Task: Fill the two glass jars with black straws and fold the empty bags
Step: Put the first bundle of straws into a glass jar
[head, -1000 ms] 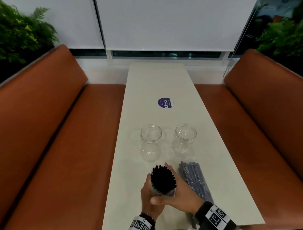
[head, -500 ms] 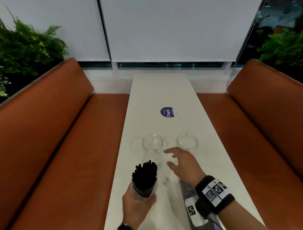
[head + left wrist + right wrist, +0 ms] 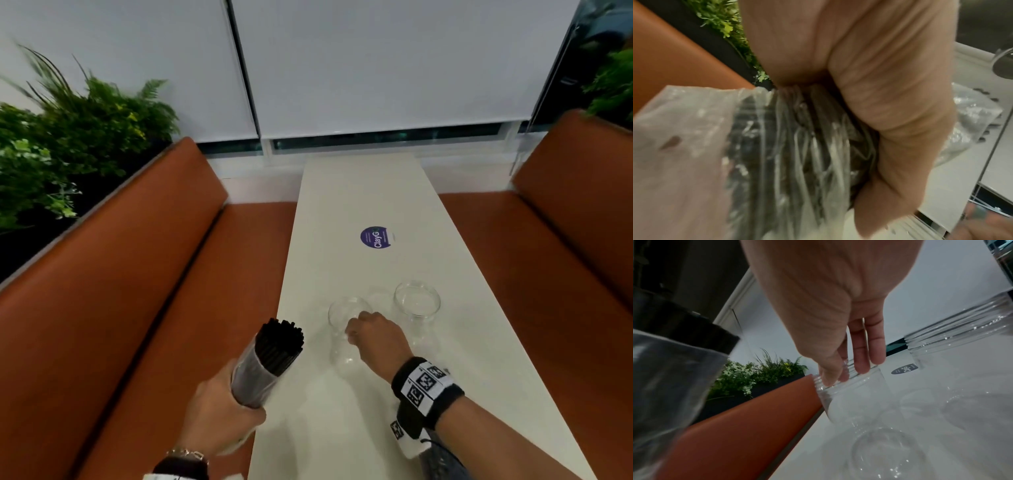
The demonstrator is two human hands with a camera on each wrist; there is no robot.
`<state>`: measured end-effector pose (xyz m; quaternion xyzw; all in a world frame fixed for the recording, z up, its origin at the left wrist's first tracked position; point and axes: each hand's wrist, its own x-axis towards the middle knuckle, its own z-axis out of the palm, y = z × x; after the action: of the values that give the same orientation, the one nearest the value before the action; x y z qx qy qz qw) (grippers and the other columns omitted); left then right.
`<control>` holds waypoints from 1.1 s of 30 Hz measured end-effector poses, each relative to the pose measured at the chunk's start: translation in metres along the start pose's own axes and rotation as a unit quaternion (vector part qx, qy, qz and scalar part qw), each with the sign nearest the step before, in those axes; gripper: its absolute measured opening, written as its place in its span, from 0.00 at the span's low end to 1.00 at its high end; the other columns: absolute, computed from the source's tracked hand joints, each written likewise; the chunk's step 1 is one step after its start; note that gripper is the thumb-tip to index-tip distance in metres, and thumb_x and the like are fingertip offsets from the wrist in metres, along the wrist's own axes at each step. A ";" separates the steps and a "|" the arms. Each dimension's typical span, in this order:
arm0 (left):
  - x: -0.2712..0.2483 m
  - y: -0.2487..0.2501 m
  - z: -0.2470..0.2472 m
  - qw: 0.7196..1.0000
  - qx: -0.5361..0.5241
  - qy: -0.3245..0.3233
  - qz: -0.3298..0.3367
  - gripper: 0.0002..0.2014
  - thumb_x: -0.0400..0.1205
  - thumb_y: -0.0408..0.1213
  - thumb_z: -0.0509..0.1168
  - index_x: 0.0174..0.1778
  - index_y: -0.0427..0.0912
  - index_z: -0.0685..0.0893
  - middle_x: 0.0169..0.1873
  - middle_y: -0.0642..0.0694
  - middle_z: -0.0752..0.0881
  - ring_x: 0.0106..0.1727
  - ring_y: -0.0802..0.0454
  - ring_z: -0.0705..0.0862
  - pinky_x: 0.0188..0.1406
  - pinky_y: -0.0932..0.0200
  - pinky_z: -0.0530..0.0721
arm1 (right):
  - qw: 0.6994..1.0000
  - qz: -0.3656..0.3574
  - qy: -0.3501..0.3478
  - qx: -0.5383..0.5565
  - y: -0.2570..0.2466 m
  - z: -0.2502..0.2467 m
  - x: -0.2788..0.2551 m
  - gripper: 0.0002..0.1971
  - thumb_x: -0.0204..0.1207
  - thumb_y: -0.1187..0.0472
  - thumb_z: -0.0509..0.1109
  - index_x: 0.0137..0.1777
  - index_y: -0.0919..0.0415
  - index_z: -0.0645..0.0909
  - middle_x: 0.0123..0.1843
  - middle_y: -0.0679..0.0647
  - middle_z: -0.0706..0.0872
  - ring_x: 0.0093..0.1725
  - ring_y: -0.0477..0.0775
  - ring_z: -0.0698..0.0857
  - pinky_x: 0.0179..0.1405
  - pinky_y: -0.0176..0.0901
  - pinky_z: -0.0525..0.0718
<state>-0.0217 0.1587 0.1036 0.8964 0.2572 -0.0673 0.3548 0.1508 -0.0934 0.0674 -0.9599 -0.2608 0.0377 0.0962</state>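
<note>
The left hand point(image 3: 219, 414) is wrapped round the lower part of a clear plastic bag point(image 3: 251, 375) of black straws point(image 3: 281, 344), fingers and thumb curled tight about it; the bundle tilts up and to the right, its open end with the straw tips showing above the left edge of the white table point(image 3: 359, 192), over the orange bench point(image 3: 113, 308). In the left wrist view the crinkled bag point(image 3: 789, 146) runs down out of the closed fist point(image 3: 879, 97). The right hand point(image 3: 375, 337) is on the rim of the near-left glass jar point(image 3: 342, 329): in the right wrist view its fingers point(image 3: 861, 353) lie close together over the far side of the threaded mouth and the thumb comes down on the near side, so the rim sits pinched between them. The second glass jar point(image 3: 417, 303) stands untouched just to the right and slightly farther off. A second bag of straws point(image 3: 442, 462) lies at the near edge under the right forearm. A round purple sticker point(image 3: 376, 237) sits farther along the table.
</note>
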 end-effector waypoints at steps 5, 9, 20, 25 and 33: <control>0.027 0.031 -0.013 0.985 0.145 -0.088 0.037 0.37 0.50 0.48 0.80 0.59 0.66 0.82 0.47 0.60 0.93 0.48 0.59 0.92 0.49 0.51 0.96 | 0.998 0.015 -0.028 0.061 -0.009 -0.011 -0.049 0.17 0.85 0.52 0.73 0.73 0.47 0.83 0.69 0.47 0.85 0.67 0.52 0.84 0.59 0.43 0.83; 0.041 0.070 -0.020 0.960 0.226 -0.155 0.053 0.32 0.54 0.37 0.81 0.54 0.62 0.85 0.42 0.52 0.93 0.37 0.50 0.96 0.35 0.46 0.97 | 0.991 0.043 0.000 0.124 -0.011 -0.037 -0.069 0.46 0.70 0.43 0.85 0.86 0.44 0.67 0.78 0.44 0.75 0.74 0.50 0.77 0.69 0.42 0.80; 0.066 0.143 -0.024 0.857 0.438 -0.243 0.124 0.33 0.57 0.43 0.84 0.60 0.52 0.86 0.46 0.51 0.93 0.44 0.50 0.94 0.48 0.48 0.97 | 0.996 -0.071 -0.011 0.059 -0.023 -0.046 -0.025 0.63 0.55 0.41 0.91 0.89 0.46 0.61 0.87 0.48 0.71 0.84 0.55 0.70 0.84 0.53 0.70; 0.068 0.150 -0.019 0.843 0.455 -0.251 0.139 0.32 0.58 0.46 0.84 0.60 0.51 0.85 0.48 0.51 0.92 0.46 0.50 0.93 0.51 0.47 0.96 | 0.993 -0.044 -0.037 0.098 -0.016 -0.023 -0.013 0.51 0.54 0.40 0.90 0.79 0.50 0.75 0.70 0.48 0.84 0.66 0.54 0.83 0.73 0.53 0.81; 0.063 0.153 -0.022 0.840 0.479 -0.164 0.195 0.40 0.61 0.62 0.81 0.71 0.58 0.79 0.54 0.56 0.90 0.54 0.51 0.89 0.63 0.50 0.87 | 0.980 -0.012 -0.057 0.188 -0.004 -0.003 -0.003 0.45 0.60 0.42 0.90 0.75 0.53 0.76 0.67 0.48 0.84 0.63 0.53 0.85 0.64 0.46 0.85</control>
<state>0.1090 0.1050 0.1930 0.9620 -0.0492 -0.2578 -0.0760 0.1471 -0.0920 0.0711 -0.9178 -0.2652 0.1397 0.2605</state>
